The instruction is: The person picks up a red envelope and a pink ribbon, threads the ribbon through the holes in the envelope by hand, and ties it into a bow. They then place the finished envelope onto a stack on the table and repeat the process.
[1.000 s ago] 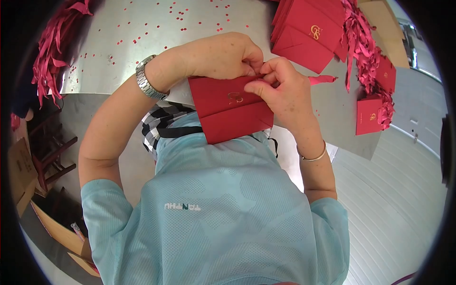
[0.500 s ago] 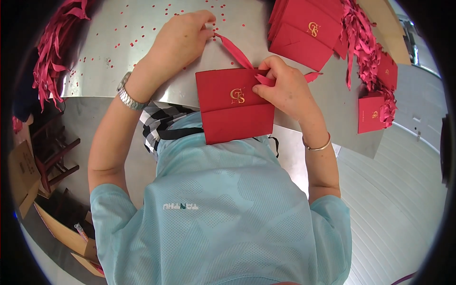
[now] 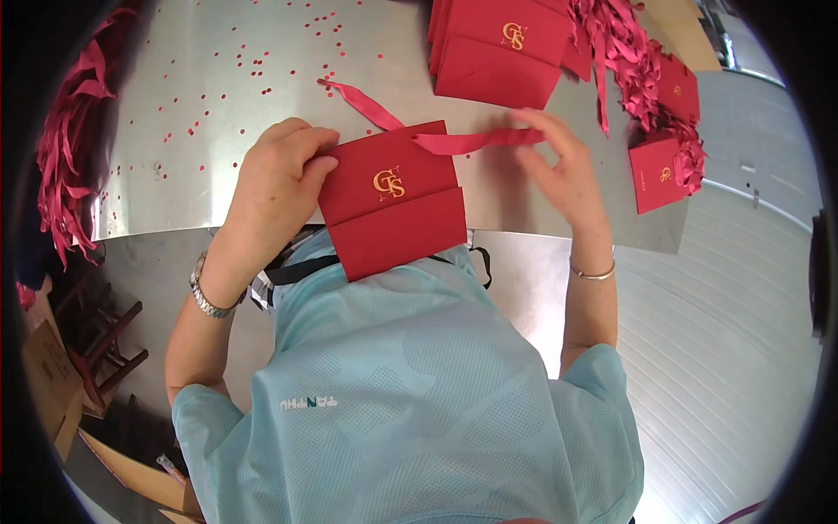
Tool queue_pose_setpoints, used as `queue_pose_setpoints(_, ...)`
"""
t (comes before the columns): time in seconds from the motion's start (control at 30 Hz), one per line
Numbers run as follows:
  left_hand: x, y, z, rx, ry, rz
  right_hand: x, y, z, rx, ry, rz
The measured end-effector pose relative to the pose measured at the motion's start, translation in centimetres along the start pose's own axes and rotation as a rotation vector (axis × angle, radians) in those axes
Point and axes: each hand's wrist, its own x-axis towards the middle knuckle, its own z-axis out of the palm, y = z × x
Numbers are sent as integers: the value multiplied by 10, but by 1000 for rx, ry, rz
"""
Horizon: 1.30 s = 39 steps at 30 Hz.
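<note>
Pinching the red bag (image 3: 401, 231) by its upper corner, the left hand (image 3: 284, 170) presumably steadies it between both hands. The right hand (image 3: 526, 140) stands parted around one end of the pink ribbon (image 3: 476, 141), probably to guide it; contact is unclear.

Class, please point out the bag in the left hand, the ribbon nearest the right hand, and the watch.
Bag (image 3: 397, 224): head view, front, just below the fold.
Ribbon (image 3: 476, 140): head view, middle of its length.
Watch (image 3: 202, 299): head view, metal band.
</note>
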Motion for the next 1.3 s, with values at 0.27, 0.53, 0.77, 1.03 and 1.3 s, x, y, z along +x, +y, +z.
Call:
queue_pose_setpoints(0.27,-2,4,1,70,-12,-51,-30,37,-6,-301,157,270)
queue_pose_setpoints(0.53,-4,3,-21,-196,-177,-418,-56,4,-36,928,420,229)
queue_pose_setpoints(0.77,-8,-5,-28,-439,-234,-395,-32,-48,-28,1130,141,-171)
queue_pose_setpoints(1.03,-8,-1,-36,-436,-326,-458,27,-125,23,210,-47,-249)
queue_pose_setpoints(1.3,-17,-11,-21,-329,-245,-299,35,-112,108,246,-175,210)
